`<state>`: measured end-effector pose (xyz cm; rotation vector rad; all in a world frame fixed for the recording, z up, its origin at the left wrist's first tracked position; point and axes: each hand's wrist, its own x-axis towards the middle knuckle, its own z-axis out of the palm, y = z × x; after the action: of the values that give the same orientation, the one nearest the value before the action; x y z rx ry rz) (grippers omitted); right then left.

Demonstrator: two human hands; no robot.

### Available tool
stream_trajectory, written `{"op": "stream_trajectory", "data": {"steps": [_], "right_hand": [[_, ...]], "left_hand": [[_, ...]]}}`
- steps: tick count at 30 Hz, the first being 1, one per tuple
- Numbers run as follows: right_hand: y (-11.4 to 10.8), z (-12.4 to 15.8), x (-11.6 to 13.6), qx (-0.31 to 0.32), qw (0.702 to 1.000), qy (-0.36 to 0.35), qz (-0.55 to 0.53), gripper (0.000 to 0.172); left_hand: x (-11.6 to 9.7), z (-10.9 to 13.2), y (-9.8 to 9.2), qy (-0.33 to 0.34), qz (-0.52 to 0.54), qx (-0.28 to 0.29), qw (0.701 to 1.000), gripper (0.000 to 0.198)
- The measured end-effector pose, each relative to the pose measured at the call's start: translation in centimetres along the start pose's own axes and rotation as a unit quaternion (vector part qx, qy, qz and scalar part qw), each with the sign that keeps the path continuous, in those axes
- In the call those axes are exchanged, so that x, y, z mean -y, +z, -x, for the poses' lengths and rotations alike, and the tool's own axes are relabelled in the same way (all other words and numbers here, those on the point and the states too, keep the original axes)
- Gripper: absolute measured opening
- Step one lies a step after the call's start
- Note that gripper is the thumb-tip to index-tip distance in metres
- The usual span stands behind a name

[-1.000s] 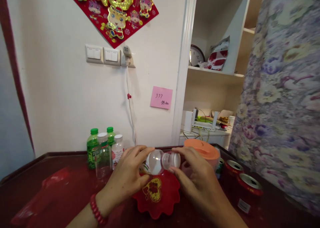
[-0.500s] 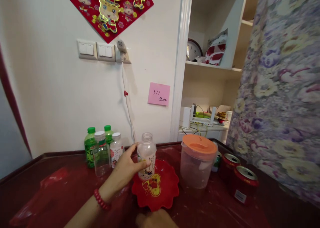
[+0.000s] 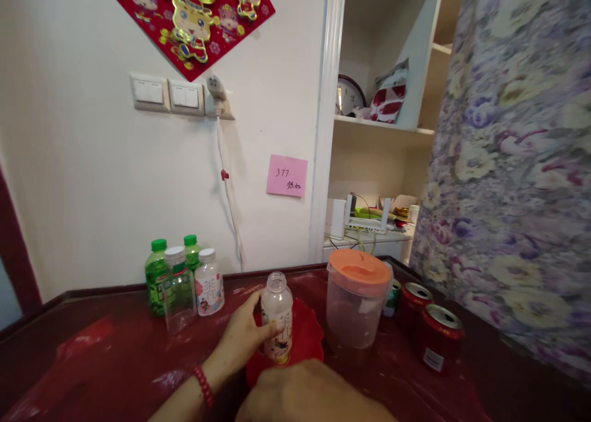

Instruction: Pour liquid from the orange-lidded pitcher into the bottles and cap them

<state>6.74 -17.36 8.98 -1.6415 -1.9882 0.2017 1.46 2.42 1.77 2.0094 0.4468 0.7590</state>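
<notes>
My left hand (image 3: 252, 331) is wrapped round a clear plastic bottle (image 3: 277, 308) with a printed label. Its mouth is uncovered, and it stands upright over a red scalloped plate (image 3: 308, 332); whether its base touches the plate is hidden. My right hand (image 3: 309, 394) is in front of the plate, close to the camera. Its fingers are curled in, and whatever they hold, if anything, is out of sight. The hand covers the plate's near part.
At left stand two green-capped bottles (image 3: 157, 280), a clear white-capped bottle (image 3: 179, 299) and a labelled white-capped bottle (image 3: 209, 286). Right of the plate are an orange-lidded plastic jug (image 3: 354, 317) and several cans (image 3: 441, 339). A wall backs the dark red table (image 3: 115, 373).
My left hand has brought the bottle lower and nearer. My right hand has risen from the bottom edge towards the bottle and now hides more of the plate. The view has shifted slightly.
</notes>
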Motion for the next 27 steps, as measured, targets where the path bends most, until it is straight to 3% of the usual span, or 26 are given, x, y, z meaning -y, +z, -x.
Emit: {"op": "stream_trajectory", "data": {"steps": [2, 4, 7, 9, 14, 18, 24, 27], "right_hand": [[-3.8, 1.0, 0.5, -0.067, 0.995, 0.002, -0.068, 0.017], [-6.9, 2.0, 0.0, -0.233, 0.963, 0.031, -0.13, 0.003], [-10.2, 3.6, -2.6, -0.498, 0.855, 0.079, -0.12, 0.016], [-11.6, 4.6, -5.1, -0.575, 0.8, 0.124, -0.119, 0.026], [-12.7, 6.0, -12.0, -0.616, 0.754, 0.183, -0.135, 0.044], [-11.7, 6.0, -16.9, -0.611, 0.744, 0.225, -0.15, 0.057], [-8.6, 5.4, -20.3, -0.589, 0.75, 0.207, -0.22, 0.059], [-6.7, 5.0, -21.5, -0.606, 0.725, 0.186, -0.268, 0.057]], "left_hand": [[-0.1, 0.2, 0.3, -0.002, -0.017, -0.005, 1.0, 0.07], [-0.4, 0.3, 0.4, 0.003, -0.023, -0.004, 1.0, 0.07], [-0.8, 0.4, 0.3, 0.015, -0.015, 0.003, 1.0, 0.071], [-0.8, 0.4, 0.3, 0.017, -0.01, 0.007, 1.0, 0.071], [0.0, 0.0, 0.3, 0.005, 0.001, 0.006, 1.0, 0.074], [0.9, -0.2, 0.3, -0.001, 0.002, 0.001, 1.0, 0.079], [1.9, -0.6, 0.3, 0.003, 0.003, -0.004, 1.0, 0.082], [1.8, -0.7, 0.3, 0.001, 0.006, -0.001, 1.0, 0.083]]}}
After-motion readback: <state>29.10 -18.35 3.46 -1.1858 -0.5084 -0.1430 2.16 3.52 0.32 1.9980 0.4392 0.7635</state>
